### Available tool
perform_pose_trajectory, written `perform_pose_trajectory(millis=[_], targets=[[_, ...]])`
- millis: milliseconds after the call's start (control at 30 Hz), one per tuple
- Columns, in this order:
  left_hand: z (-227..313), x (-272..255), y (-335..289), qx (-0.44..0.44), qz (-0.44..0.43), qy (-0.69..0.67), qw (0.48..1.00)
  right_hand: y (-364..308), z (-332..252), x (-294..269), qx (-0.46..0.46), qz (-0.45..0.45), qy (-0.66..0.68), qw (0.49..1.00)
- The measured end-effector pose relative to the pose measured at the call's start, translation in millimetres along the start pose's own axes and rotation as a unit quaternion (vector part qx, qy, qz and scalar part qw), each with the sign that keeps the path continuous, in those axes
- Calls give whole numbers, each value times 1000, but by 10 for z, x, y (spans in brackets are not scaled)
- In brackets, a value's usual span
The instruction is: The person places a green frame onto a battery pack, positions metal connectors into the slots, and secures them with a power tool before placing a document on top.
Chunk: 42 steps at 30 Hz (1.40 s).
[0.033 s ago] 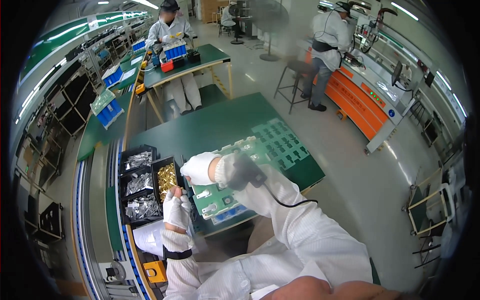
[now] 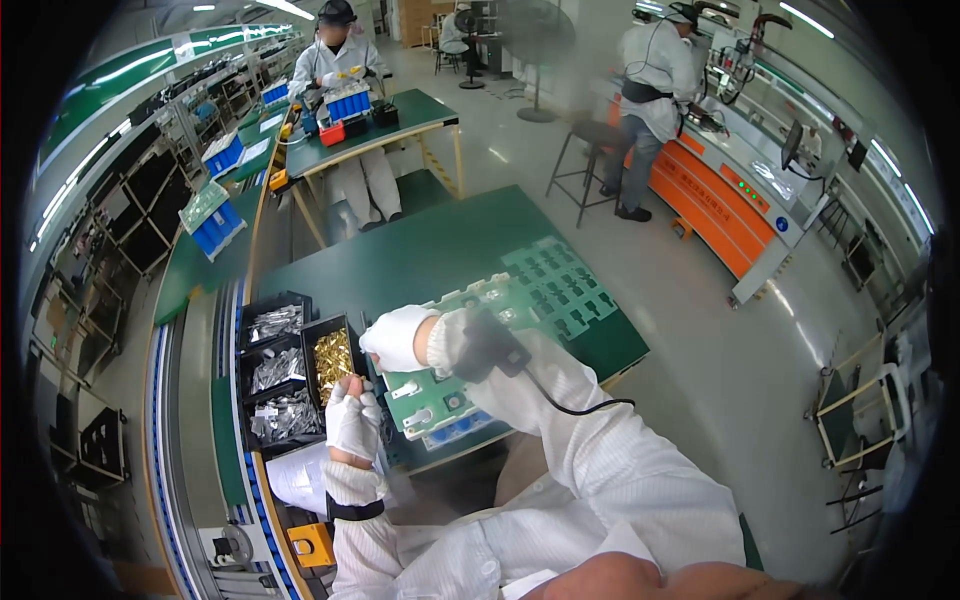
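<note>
My left hand [image 2: 353, 420], in a white glove with bare fingertips, is closed in a pinch at the near end of a black bin of brass-coloured metal parts [image 2: 333, 362]. Whatever its fingers hold is too small to make out. Just beyond it, my white-gloved right hand [image 2: 398, 338] is curled shut above the left edge of a green circuit board [image 2: 425, 390]. Its fingertips are mostly hidden, and I cannot tell what is in them. White and metal pieces stand on the board, and blue cylinders [image 2: 458, 432] show beneath its near edge.
Black bins of silver metal parts [image 2: 278, 368] stand left of the brass ones. Beyond the board lies a green sheet with cutouts [image 2: 562, 280] on the green table [image 2: 400, 250]. An orange box [image 2: 311, 545] sits near my left forearm. Two co-workers stand farther off at benches.
</note>
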<state>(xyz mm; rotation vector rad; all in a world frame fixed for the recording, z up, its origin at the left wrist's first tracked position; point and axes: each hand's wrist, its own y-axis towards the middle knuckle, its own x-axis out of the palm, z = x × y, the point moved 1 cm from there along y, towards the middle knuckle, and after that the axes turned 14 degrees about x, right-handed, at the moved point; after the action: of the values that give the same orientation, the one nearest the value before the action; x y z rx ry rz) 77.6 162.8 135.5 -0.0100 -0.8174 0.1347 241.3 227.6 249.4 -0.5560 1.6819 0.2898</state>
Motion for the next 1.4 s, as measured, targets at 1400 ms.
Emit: perform_pose_trajectory(millis=[1400], targets=[[70, 307, -104, -1, 3, -90, 996, -52, -99, -87, -93, 47, 216, 971]])
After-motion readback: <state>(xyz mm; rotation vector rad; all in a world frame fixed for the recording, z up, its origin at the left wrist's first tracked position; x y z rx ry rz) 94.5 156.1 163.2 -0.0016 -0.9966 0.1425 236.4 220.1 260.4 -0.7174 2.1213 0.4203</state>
